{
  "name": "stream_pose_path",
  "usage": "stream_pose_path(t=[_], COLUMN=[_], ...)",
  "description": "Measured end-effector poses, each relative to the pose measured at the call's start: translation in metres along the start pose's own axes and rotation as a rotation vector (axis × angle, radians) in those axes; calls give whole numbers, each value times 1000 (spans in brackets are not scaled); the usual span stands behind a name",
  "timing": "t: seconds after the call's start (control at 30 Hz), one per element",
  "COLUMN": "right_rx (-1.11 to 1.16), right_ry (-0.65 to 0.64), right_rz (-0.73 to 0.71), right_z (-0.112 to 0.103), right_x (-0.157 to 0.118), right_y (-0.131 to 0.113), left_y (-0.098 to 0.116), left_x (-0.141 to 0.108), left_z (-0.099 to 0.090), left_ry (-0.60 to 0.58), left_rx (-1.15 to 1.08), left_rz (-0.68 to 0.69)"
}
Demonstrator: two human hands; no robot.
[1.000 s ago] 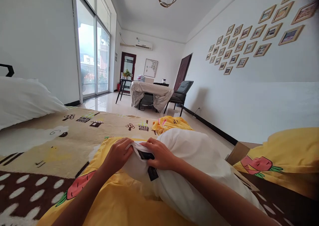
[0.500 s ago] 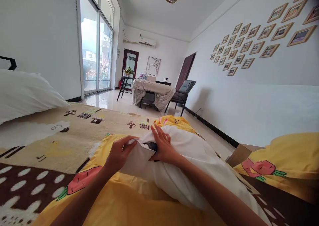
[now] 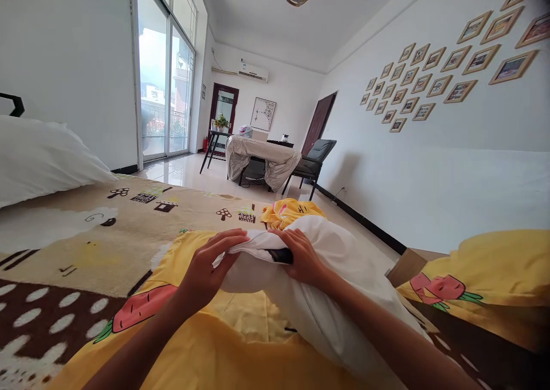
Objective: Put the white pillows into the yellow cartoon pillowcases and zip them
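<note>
A white fabric bundle [image 3: 339,258] lies across a yellow cloth with carrot prints [image 3: 146,307] in front of me. My left hand [image 3: 210,267] pinches the left end of the white fabric's edge between thumb and fingers. Further right on that same edge, my right hand [image 3: 301,255] is closed, fingers over the top. Just by its thumb, a dark object [image 3: 281,256] shows through a gap in the white fabric; what it is I cannot make out. Behind the white fabric sits a crumpled yellow cloth [image 3: 292,211].
A patterned beige and brown blanket [image 3: 172,229] covers the bed. On the left lies a white pillow [image 3: 47,158]. At the right are a yellow carrot-print pillow [image 3: 507,264] and a cardboard box [image 3: 408,263]. A covered table [image 3: 262,146] and a chair [image 3: 315,155] stand beyond.
My right hand has moved right and closed its fingers over the white edge, which is now raised and stretched between both hands. My left hand has shifted slightly and keeps its pinch.
</note>
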State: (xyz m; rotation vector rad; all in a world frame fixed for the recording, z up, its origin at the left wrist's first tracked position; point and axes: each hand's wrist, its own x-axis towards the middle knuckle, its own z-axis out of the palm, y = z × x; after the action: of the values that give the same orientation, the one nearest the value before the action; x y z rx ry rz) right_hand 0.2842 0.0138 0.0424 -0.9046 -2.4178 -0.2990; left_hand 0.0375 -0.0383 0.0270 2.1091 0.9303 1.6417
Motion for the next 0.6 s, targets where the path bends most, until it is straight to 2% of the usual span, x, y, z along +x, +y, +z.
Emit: stream_pose_path(t=[0.03,0.13,0.17,0.2,0.27,0.33,0.4,0.47,0.53,0.6], right_rx=[-34,-115,-138,-168,-248,-374,-533,-674,-766,-792], right_ry=[19,91,105,104,20,-138,-223,-260,-296,-352], right_rz=[-14,3,22,45,92,115,145,174,192,192], right_z=[-7,-40,-55,-72,-108,-142,-169,-184,-185,-171], right_x=[0,5,8,13,24,36,45,51,53,52], right_y=[6,26,33,40,57,75,92,100,95,78], left_y=[1,2,1,0,-3,-5,-7,-9,-14,-24], left_x=[0,0,0,0,1,0,-2,-4,-4,-2], left_z=[-1,-4,-5,-7,-7,-5,-1,1,1,0], left_ry=[24,203,216,180,-28,-341,-656,-894,-963,-925], left_rx=[43,62,16,-40,-118,-94,20,189,338,383], left_rz=[26,71,93,112,117,60,-5,-55,-101,-137])
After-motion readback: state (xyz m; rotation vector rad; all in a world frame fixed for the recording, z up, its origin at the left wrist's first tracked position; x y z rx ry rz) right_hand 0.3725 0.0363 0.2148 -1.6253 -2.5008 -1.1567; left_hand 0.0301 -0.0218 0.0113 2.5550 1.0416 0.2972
